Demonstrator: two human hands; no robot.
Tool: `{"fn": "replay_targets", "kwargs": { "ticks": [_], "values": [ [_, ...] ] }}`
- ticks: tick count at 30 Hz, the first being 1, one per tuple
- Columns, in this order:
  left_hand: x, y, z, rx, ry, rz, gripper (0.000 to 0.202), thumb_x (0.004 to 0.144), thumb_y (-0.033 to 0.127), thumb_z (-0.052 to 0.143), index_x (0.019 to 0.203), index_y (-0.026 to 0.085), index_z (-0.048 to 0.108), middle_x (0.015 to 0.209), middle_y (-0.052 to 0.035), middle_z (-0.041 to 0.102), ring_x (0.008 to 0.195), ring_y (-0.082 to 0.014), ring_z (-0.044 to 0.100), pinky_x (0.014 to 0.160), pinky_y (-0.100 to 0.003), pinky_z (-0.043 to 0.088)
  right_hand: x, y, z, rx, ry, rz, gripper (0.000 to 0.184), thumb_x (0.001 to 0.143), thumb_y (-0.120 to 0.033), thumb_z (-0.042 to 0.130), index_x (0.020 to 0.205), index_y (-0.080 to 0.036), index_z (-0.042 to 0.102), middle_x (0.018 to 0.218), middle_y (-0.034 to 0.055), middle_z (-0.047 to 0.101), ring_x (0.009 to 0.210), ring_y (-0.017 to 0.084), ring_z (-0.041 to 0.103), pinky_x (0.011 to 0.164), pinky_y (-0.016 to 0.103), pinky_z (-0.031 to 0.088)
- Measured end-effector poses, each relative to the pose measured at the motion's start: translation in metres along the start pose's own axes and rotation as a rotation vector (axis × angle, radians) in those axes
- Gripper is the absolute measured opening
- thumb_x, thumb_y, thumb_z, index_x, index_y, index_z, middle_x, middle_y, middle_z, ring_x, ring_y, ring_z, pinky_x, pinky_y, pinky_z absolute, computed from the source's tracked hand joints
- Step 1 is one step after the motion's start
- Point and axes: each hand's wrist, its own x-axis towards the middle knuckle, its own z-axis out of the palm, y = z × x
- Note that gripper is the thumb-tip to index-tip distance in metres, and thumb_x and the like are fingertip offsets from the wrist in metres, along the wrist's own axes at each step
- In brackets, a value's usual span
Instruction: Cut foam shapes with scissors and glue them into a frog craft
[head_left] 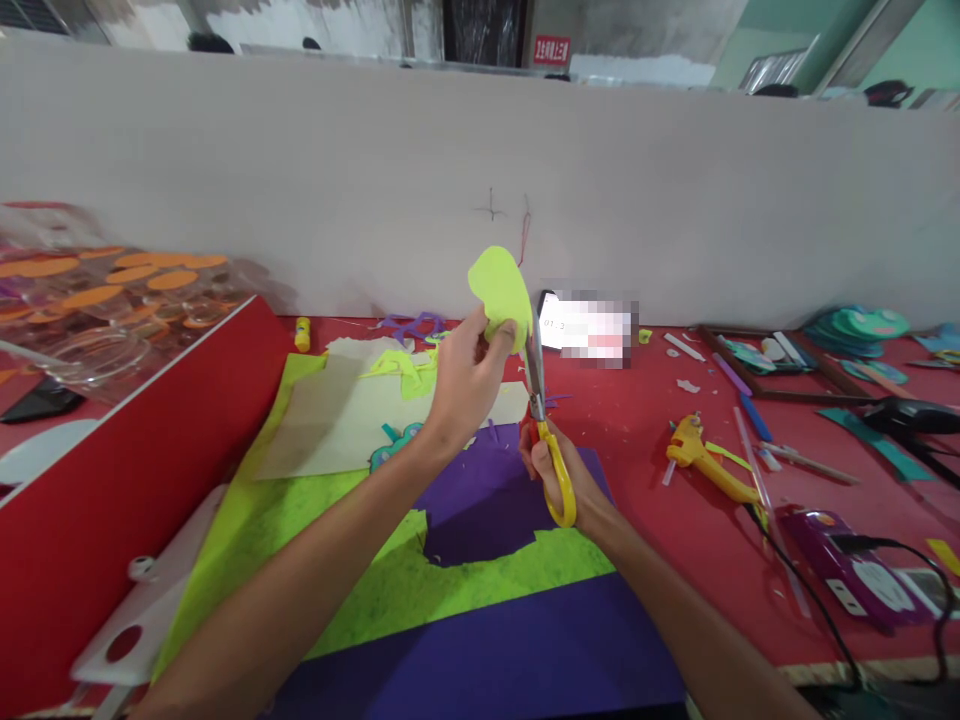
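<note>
A broad, pale grey partition (337, 150) stands upright across the far side of a red tabletop (630, 440), marked near its middle with a small dark cross (491, 209). At the left, a low red divider (142, 500) runs along the table. Beyond the partition's top edge, a rough grey wall (645, 30) shows white patches, a dark opening (485, 35) and a red sign (552, 51) with white characters. At the upper right, a green wall (926, 50) meets a pale slanting beam (870, 42). Soft light falls across the partition.

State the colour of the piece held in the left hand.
The piece is bright yellow-green, shown in the head view.
</note>
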Motion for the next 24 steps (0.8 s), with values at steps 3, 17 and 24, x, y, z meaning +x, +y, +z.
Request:
{"fn": "replay_targets", "kwargs": {
  "ticks": [3, 17, 24],
  "values": [
    [-0.001, 0.002, 0.001, 0.053, -0.046, 0.019, 0.033, 0.095, 0.030, 0.055, 0.068, 0.021, 0.036, 0.063, 0.0042, 0.035, 0.058, -0.0112, 0.032, 0.055, -0.030, 0.024, 0.002, 0.001, 0.000, 0.007, 0.016, -0.012, 0.065, 0.084, -0.089, 0.040, 0.084, -0.024, 0.048, 0.061, -0.0050, 0.041, 0.053, 0.013, 0.038, 0.051, 0.030, 0.034],
    [-0.004, 0.004, 0.004, 0.124, -0.154, 0.095, 0.028, 0.094, 0.022, 0.052, 0.070, 0.020, 0.038, 0.065, 0.0041, 0.039, 0.060, -0.0112, 0.036, 0.058, -0.029, 0.027, -0.001, 0.001, -0.010, -0.001, 0.046, -0.013, 0.064, 0.088, -0.085, 0.040, 0.079, -0.023, 0.051, 0.058, -0.0030, 0.047, 0.051, 0.013, 0.044, 0.049, 0.028, 0.035],
    [-0.005, 0.005, 0.002, 0.083, -0.141, 0.072, 0.036, 0.097, 0.034, 0.053, 0.069, 0.021, 0.034, 0.064, 0.0035, 0.036, 0.059, -0.0117, 0.032, 0.055, -0.030, 0.024, -0.002, -0.004, -0.010, -0.009, 0.051, -0.019, 0.058, 0.091, -0.079, 0.045, 0.080, -0.022, 0.051, 0.059, -0.0044, 0.046, 0.050, 0.012, 0.041, 0.050, 0.027, 0.033]
  ]
}}
